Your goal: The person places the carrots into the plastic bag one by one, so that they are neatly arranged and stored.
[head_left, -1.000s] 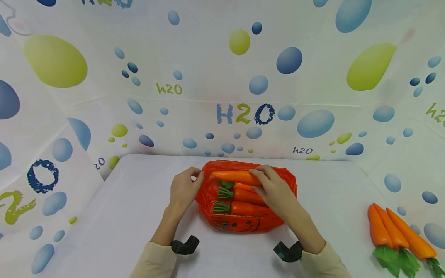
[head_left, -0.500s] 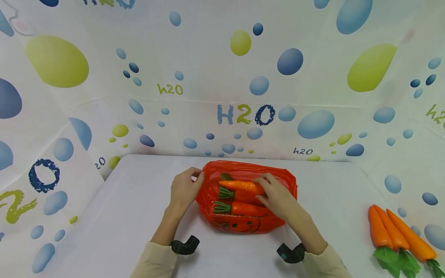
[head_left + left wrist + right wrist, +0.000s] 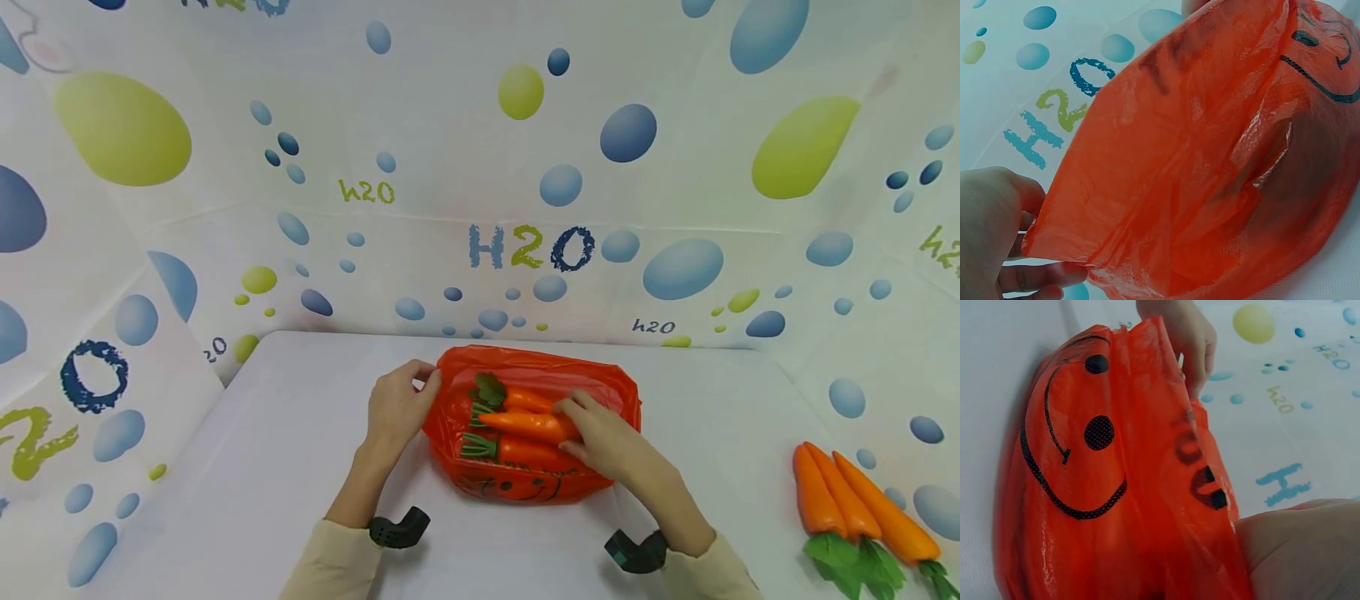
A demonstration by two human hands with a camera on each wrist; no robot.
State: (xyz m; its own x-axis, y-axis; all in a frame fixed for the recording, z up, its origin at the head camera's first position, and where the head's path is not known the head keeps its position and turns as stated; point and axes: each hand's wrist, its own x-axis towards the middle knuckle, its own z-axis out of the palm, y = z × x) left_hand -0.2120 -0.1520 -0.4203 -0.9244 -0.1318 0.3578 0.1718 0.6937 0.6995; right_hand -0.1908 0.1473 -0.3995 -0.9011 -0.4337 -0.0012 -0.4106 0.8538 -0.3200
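Partly within right hand [image 3: 602, 435], a carrot [image 3: 527, 425]

I see a pale beige left sleeve [image 3: 335, 560] at the bottom of my head view, left of centre, and a matching right sleeve [image 3: 708, 573] right of centre. Beside the cuffs sit a black, elbow-shaped left wrist unit [image 3: 397, 531] and a similar right wrist unit [image 3: 637, 554] with a dark greenish end. The left hand [image 3: 400, 407] and right hand [image 3: 606, 437] are bare.

I've room right of the red bag [image 3: 536, 490]. The left hand [image 3: 397, 406] blocks its left rim, the right hand [image 3: 606, 435] its mouth.
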